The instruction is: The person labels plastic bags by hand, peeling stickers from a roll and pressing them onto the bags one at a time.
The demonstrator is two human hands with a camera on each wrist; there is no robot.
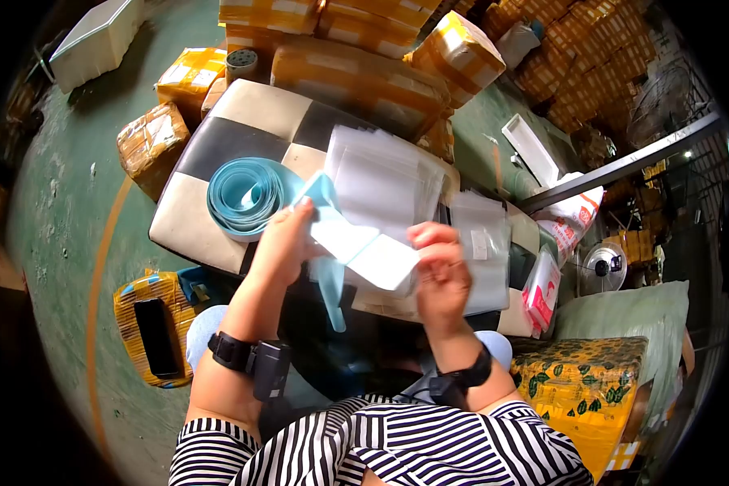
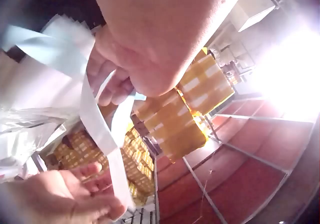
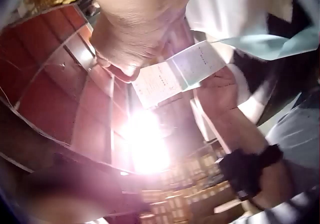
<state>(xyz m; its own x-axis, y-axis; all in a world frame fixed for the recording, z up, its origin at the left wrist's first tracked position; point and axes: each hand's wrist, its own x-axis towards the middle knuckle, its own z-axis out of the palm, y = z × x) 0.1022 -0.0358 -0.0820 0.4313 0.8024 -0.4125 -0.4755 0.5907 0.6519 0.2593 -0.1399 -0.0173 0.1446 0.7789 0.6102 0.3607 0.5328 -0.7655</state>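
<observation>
A strip of white labels on light blue backing (image 1: 370,247) stretches between my two hands above a padded checkered bench (image 1: 247,109). My left hand (image 1: 279,243) grips the strip near its left part, and a blue tail (image 1: 330,296) dangles below that hand. My right hand (image 1: 445,271), blurred, has its fingertips at the strip's far end and appears to pinch it. Small printing shows on the label face (image 3: 159,81) in the right wrist view. A coiled blue roll (image 1: 236,202) lies on the bench left of the hands. Clear plastic bags (image 1: 377,174) lie stacked behind the strip.
More clear bags (image 1: 479,251) lie at the bench's right. Taped cartons (image 1: 356,81) stand along its far side. A phone (image 1: 155,336) rests on a yellow-wrapped parcel at lower left. A metal bar (image 1: 624,162) and a fan (image 1: 603,267) stand at right.
</observation>
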